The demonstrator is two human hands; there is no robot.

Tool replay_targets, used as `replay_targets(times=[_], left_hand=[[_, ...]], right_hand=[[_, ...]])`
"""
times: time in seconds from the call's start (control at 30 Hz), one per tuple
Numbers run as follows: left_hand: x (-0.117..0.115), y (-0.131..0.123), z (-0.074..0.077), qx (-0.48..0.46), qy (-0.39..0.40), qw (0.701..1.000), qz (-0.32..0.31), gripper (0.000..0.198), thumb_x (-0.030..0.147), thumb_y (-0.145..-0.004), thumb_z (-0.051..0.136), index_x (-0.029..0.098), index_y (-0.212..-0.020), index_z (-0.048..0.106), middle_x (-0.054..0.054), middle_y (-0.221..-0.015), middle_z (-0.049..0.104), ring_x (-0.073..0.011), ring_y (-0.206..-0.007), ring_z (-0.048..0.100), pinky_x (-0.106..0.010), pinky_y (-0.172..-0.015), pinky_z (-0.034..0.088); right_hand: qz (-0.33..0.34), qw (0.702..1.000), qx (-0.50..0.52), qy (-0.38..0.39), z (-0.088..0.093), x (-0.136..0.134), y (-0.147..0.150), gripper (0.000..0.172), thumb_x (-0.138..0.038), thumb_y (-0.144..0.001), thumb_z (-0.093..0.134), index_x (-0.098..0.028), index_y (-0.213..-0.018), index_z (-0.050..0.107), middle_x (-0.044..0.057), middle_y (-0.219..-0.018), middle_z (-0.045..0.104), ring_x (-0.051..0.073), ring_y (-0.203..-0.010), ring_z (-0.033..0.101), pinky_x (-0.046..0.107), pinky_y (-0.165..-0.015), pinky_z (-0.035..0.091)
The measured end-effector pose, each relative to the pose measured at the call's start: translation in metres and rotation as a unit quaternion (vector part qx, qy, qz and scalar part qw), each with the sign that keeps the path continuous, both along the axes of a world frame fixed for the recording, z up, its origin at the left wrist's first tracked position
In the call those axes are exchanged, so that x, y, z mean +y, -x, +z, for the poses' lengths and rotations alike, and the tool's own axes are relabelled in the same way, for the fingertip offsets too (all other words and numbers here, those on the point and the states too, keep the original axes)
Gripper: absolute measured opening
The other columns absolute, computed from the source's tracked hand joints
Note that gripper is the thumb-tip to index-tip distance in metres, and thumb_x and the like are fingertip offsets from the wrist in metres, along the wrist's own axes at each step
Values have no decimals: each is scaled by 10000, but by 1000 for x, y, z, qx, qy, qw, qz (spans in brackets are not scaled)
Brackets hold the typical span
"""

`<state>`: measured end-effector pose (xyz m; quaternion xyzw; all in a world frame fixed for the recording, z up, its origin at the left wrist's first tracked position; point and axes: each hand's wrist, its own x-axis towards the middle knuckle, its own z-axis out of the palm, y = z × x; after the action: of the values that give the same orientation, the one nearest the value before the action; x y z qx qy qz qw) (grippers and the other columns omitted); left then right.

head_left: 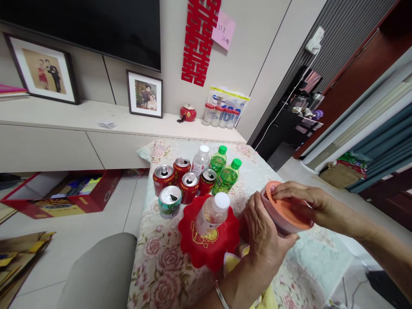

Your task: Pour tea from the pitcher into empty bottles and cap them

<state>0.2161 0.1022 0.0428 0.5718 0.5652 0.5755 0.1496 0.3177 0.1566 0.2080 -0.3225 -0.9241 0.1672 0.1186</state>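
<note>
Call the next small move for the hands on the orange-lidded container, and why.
Probably pry up the edge of the orange lid with the right fingers. The right hand lies across it, fingertips hooked at its far rim; the left hand cups the container, holding it tilted above the table. The lid looks seated, so a small lift there seems likeliest.

Fig. 1: legible signs, wall & table.
Red cutout (199, 40) on wall = "囍" char.; pink note (223, 31) beside it: handwriting, unreadable; labels on cans (189, 185) & bottles (225, 176) too small.

Beige wall (251, 51), long sideboard (64, 116), tiled floor (80, 231)
</note>
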Motion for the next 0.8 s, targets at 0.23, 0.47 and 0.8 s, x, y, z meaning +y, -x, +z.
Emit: replay_targets(times=[0.23,0.47,0.8], left_hand=[[0,-4,2,5,3,1000,26,1443,462,-403,1032,79,-1535,223,-320,-1406,568,-506,-1283,605,-625,-1012,567],[-1,-2,5,7,-17,999,32,1336,354,-435,1011,67,-1509,270,-304,-1389,579,-479,-1283,605,-604,-1039,554],[-1,-1,1,15,-20,999,37,1316,325,-448,1001,50,-1517,285,-313,-1400,563,-472,-1296,594,-591,-1055,549]], right_hand=[[-12,999,4,-33,-13,0,-12,331,-184,-1000,560,-306,-1246,744,94,-1291,741,221,-1217,694,339,-1010,577],[-120,979,31,-165,-35,-12,-15,256,-315,-991,637,-289,-1234,714,79,-1101,749,196,-972,737,298,-820,599],[-164,972,43,-162,-41,-17,-4,210,-279,-987,605,-251,-1159,723,64,-959,747,181,-824,734,287,-711,591]])
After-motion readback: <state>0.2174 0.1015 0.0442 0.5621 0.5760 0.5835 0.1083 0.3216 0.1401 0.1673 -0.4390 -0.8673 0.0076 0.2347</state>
